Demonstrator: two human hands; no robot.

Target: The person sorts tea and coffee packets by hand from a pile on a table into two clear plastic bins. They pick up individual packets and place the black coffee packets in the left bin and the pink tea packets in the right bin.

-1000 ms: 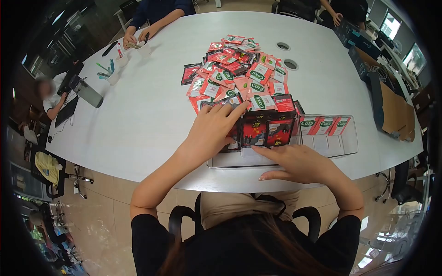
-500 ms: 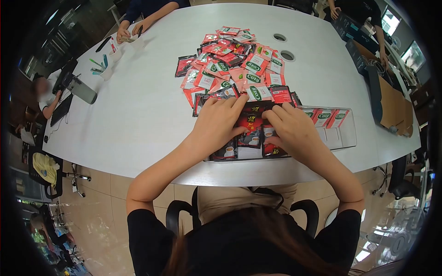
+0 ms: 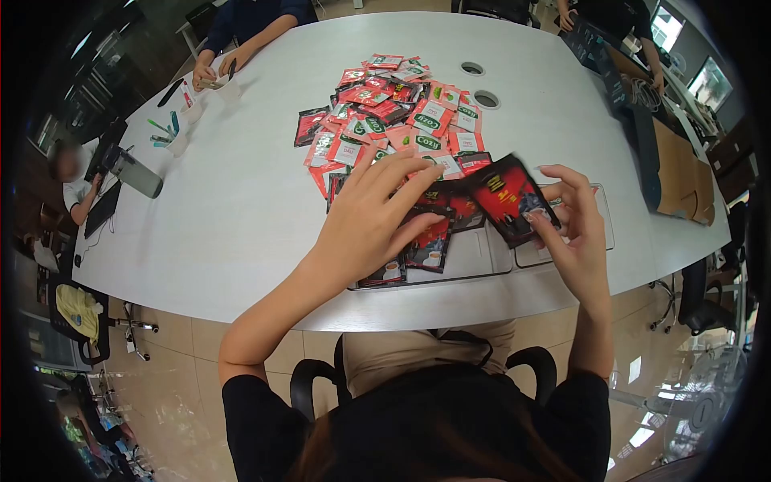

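Note:
My right hand point(image 3: 572, 225) grips a black and red coffee sachet point(image 3: 510, 199), thumb on its front, raised and tilted above the clear organizer tray point(image 3: 474, 281). Over the tray's left part hovers my left hand point(image 3: 384, 201), its fingers spread and no sachet visibly in it. Below that hand, more black and red coffee sachets point(image 3: 428, 245) lie in the tray. Just beyond the hands is a loose pile of red and white Cozy sachets point(image 3: 428, 143), mixed with some black and red ones. My right hand partly hides the tray's right part.
Two round cable holes point(image 3: 486, 100) are set in the white table point(image 3: 241, 185). A grey bottle point(image 3: 138, 173) and cups with pens point(image 3: 172, 143) stand on the left. An opened cardboard box point(image 3: 681, 173) lies at right. Other people are around the table.
My right hand has lifted a coffee sachet out of the tray and moved right with it, baring part of the tray floor. My left hand has moved slightly left and its fingers have spread.

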